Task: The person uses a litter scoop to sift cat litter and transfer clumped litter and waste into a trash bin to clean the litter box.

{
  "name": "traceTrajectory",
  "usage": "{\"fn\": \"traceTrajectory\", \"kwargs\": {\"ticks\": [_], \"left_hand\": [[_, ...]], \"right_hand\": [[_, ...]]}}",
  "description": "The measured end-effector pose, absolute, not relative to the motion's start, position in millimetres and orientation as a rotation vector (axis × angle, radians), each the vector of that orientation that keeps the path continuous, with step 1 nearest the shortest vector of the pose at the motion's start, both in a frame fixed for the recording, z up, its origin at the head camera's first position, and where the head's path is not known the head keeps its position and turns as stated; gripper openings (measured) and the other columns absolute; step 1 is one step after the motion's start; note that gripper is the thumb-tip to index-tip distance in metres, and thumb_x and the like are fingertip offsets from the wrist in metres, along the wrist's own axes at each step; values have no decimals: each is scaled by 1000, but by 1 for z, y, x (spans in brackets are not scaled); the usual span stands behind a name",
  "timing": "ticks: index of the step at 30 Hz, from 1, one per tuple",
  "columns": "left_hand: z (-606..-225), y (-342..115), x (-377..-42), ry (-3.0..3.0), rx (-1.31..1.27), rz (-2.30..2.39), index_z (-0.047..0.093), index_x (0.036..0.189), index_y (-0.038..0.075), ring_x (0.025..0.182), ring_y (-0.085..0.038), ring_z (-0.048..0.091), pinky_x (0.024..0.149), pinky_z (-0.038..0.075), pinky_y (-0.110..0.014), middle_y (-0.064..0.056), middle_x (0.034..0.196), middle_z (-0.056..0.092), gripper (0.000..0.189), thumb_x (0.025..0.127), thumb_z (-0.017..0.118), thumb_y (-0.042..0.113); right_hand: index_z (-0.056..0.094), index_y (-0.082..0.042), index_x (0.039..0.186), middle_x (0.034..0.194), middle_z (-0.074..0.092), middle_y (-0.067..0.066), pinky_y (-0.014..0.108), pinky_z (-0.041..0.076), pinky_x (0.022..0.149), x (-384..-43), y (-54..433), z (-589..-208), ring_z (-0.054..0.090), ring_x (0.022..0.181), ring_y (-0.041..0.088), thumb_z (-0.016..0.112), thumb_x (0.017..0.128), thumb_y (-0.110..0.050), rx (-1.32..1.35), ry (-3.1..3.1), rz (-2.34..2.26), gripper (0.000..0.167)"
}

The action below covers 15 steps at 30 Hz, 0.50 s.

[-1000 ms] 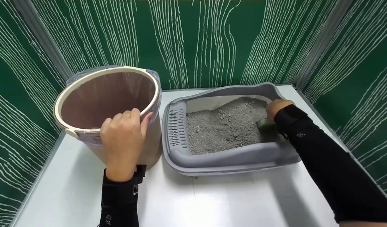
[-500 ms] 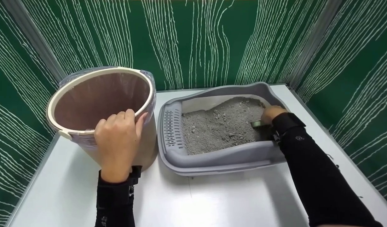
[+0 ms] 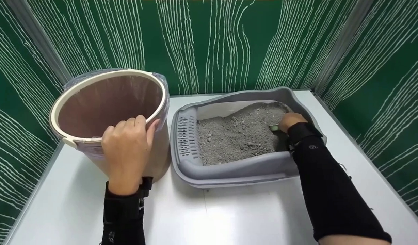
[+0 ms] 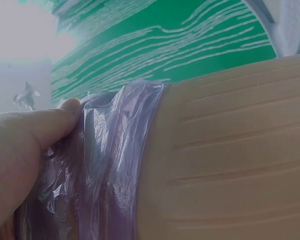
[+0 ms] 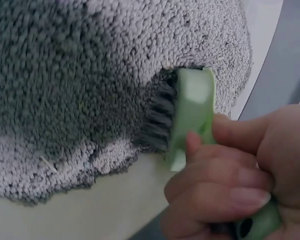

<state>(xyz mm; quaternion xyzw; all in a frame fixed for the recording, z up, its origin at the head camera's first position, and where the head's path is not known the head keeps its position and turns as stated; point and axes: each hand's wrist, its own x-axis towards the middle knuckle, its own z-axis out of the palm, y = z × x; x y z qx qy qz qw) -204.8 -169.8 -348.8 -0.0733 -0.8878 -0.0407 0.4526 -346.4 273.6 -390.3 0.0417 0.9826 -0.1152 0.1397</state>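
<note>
On the left a beige trash can (image 3: 163, 146) stands with a clear plastic bag folded over its cream rim (image 3: 64, 95). My left hand (image 3: 127, 146) grips the near rim, thumb on the outside over the crinkled bag (image 4: 107, 145). To the right sits a grey litter box (image 3: 236, 173) holding grey granular litter (image 3: 232, 139). Inside its right end, my right hand (image 3: 292, 120) holds a green litter scoop (image 5: 192, 105) by its handle, fingers curled round. The scoop's front edge is sunk in the litter, beside dark ridges of it; my hand hides most of the handle.
A white table (image 3: 209, 217) carries both containers, which stand close side by side. Green panels (image 3: 226, 44) with white wavy lines enclose the back and sides. The litter box has a slotted ledge (image 3: 187, 136) at its left end and a raised back wall.
My right hand and the scoop have moved a little to the left within the litter box. My left hand keeps its grip on the can's rim. The whole view has shifted slightly.
</note>
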Motion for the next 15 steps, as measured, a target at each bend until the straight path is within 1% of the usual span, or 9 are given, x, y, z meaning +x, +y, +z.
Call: {"fn": "traceTrajectory", "kwargs": {"ticks": [2, 4, 5, 8, 9, 11, 15], "left_hand": [[-349, -170, -205, -2192, -179, -106, 63, 81, -1, 59, -39, 61, 56, 40, -45, -18, 67, 63, 44, 103, 73, 35], [-349, -170, -204, -2197, -180, -108, 63, 82, -1, 59, -39, 61, 56, 40, -45, -18, 67, 63, 43, 103, 73, 35], [-349, -170, -204, -2200, -181, -108, 63, 82, -1, 60, -39, 61, 56, 40, -45, -18, 68, 63, 43, 103, 73, 35], [-350, -168, -204, -2208, -185, -106, 63, 83, -1, 60, -39, 61, 56, 41, -46, -18, 68, 63, 43, 104, 72, 36], [-350, -168, -204, -2210, -187, -104, 63, 83, -1, 60, -39, 61, 56, 41, -46, -18, 68, 63, 43, 103, 72, 36], [-349, -168, -205, -2210, -188, -98, 63, 83, -1, 60, -39, 61, 56, 41, -46, -18, 68, 63, 43, 103, 72, 36], [-349, -170, -204, -2199, -182, -91, 62, 81, -1, 59, -39, 61, 56, 40, -45, -18, 67, 63, 44, 103, 73, 36]], "right_hand": [[59, 7, 89, 117, 61, 37, 46, 49, 84, -344, 272, -389, 58, 96, 43, 46, 96, -7, 126, 2875, -385, 21], [59, 6, 88, 118, 61, 38, 47, 49, 84, -342, 270, -388, 57, 97, 43, 44, 98, -7, 143, 2891, -426, 23], [60, 8, 90, 120, 60, 39, 48, 49, 85, -341, 270, -388, 58, 100, 45, 43, 99, -8, 159, 2893, -438, 25], [63, 17, 109, 132, 57, 41, 52, 51, 93, -343, 270, -390, 59, 112, 49, 38, 103, -9, 205, 2891, -450, 37], [63, 18, 115, 135, 55, 42, 54, 51, 96, -344, 270, -391, 59, 115, 51, 36, 104, -10, 209, 2893, -448, 40], [62, 19, 121, 139, 53, 42, 58, 50, 103, -346, 271, -392, 58, 122, 53, 35, 105, -12, 211, 2919, -467, 45], [65, 17, 114, 134, 57, 42, 58, 49, 102, -347, 269, -395, 61, 116, 53, 37, 109, -20, 235, 2973, -545, 46]]}}
